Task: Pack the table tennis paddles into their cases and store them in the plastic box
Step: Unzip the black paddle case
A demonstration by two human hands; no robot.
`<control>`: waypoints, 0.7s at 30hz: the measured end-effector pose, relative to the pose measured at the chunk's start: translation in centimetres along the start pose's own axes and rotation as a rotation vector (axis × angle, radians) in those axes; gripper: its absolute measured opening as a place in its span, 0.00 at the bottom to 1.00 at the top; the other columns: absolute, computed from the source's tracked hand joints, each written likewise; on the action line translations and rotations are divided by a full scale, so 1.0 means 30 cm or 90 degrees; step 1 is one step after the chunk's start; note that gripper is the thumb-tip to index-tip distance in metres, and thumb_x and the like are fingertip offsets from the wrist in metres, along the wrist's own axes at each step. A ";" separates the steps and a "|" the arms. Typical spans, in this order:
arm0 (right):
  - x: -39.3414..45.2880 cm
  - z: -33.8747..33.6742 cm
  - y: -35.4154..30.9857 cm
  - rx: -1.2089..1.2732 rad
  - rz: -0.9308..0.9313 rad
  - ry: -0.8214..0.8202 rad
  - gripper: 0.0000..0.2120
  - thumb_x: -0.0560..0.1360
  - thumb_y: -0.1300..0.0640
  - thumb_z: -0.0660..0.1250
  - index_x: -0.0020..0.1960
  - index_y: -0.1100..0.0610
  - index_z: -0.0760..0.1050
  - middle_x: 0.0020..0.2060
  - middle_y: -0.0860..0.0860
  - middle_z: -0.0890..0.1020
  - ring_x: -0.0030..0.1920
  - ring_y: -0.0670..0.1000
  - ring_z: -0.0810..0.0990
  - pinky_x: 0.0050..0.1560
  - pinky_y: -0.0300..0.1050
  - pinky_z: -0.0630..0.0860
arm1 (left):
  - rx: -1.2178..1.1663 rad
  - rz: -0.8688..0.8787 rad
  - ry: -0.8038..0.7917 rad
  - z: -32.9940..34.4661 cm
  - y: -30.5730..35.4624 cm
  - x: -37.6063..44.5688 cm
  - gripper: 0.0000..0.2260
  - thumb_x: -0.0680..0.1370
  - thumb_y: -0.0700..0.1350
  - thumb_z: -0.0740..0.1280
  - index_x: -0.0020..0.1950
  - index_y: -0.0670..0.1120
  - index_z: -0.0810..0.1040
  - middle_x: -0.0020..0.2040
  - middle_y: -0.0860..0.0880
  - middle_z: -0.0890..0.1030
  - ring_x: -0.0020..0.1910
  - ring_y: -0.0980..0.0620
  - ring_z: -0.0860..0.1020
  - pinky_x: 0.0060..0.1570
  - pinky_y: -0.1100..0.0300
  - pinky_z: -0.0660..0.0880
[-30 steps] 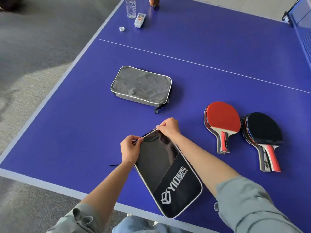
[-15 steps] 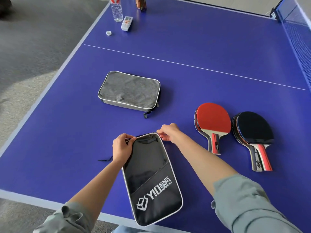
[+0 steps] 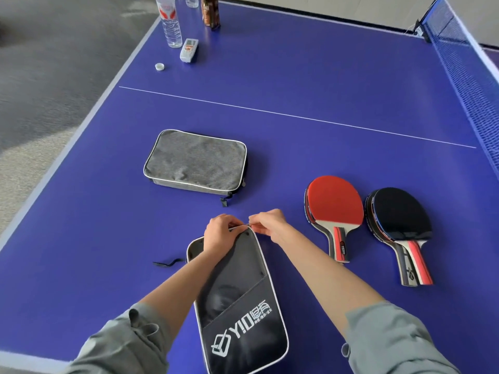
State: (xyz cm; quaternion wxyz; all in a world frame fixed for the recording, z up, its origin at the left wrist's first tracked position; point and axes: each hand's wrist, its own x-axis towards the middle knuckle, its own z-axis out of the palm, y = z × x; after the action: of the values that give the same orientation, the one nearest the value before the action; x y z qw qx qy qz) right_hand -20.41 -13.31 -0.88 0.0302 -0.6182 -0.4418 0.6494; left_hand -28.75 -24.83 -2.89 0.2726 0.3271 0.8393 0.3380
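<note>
While the left hand grips the top edge of the flat black zip case with white piping, the right hand pinches its zipper pull. This case lies on the blue worktop under both hands. Right of the hands lie a red-faced paddle and a black-faced paddle, close together. Beyond the hands rests a grey fabric case. A black strap lies left of the left wrist.

A big blue table tennis table with white lines stands on a soft grey carpet floor, its blue net at the right
</note>
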 end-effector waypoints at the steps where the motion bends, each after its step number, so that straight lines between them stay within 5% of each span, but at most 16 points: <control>1: 0.001 -0.008 -0.005 0.019 0.014 -0.014 0.13 0.70 0.72 0.67 0.54 0.71 0.78 0.41 0.60 0.82 0.37 0.53 0.80 0.41 0.42 0.81 | -0.002 0.002 0.008 0.001 -0.003 0.005 0.05 0.72 0.49 0.72 0.43 0.48 0.83 0.43 0.51 0.81 0.44 0.51 0.79 0.46 0.55 0.75; 12: -0.035 -0.119 0.087 0.108 0.038 -0.071 0.11 0.71 0.73 0.67 0.52 0.72 0.78 0.40 0.59 0.81 0.38 0.51 0.80 0.39 0.37 0.80 | -0.017 -0.039 0.115 -0.063 -0.042 0.071 0.08 0.73 0.49 0.72 0.41 0.45 0.82 0.40 0.52 0.79 0.43 0.48 0.78 0.41 0.56 0.72; 18: -0.063 -0.142 0.188 0.107 -0.046 -0.077 0.09 0.71 0.70 0.69 0.51 0.72 0.79 0.44 0.62 0.82 0.42 0.54 0.82 0.50 0.42 0.81 | 0.261 0.201 0.054 -0.012 -0.034 -0.040 0.20 0.76 0.57 0.64 0.66 0.52 0.75 0.66 0.45 0.73 0.69 0.40 0.66 0.69 0.44 0.61; 21: -0.077 -0.135 0.202 0.091 -0.073 -0.066 0.09 0.71 0.69 0.70 0.51 0.71 0.79 0.41 0.60 0.83 0.40 0.53 0.82 0.49 0.42 0.81 | 0.403 0.240 -0.026 0.027 -0.071 -0.134 0.24 0.78 0.64 0.51 0.73 0.60 0.63 0.76 0.48 0.61 0.76 0.38 0.54 0.71 0.35 0.46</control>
State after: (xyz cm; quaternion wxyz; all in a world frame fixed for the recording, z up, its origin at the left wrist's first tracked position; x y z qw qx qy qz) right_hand -13.44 -16.16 -2.15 0.0883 -0.5537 -0.4301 0.7075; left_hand -26.42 -28.65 -4.02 0.1074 0.5510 0.8216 0.0992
